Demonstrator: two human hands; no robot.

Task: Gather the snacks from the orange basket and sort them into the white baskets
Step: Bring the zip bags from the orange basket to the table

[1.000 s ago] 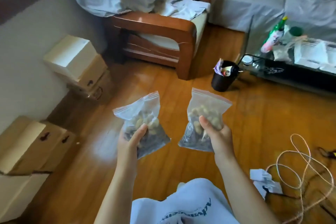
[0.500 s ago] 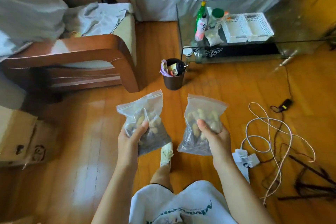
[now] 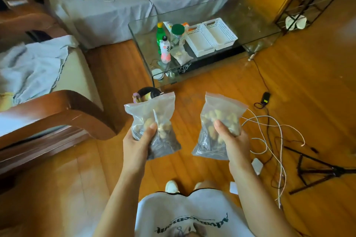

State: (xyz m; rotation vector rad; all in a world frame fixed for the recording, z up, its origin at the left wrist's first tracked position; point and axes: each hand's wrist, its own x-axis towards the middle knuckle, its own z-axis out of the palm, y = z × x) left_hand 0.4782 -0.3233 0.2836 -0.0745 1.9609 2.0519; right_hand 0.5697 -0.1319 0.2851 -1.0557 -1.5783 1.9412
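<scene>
While standing | left hand [image 3: 137,143] grips snack bag [image 3: 154,121] | right hand [image 3: 232,138] grips second bag [image 3: 219,121]

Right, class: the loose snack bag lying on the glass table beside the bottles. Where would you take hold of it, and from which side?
Take the loose snack bag by its flat upper part, near the seal, coming from above on the near right. It lies flat, its contents bulge in the middle, the pink bottle crowds its left and the white baskets stand behind.
</scene>
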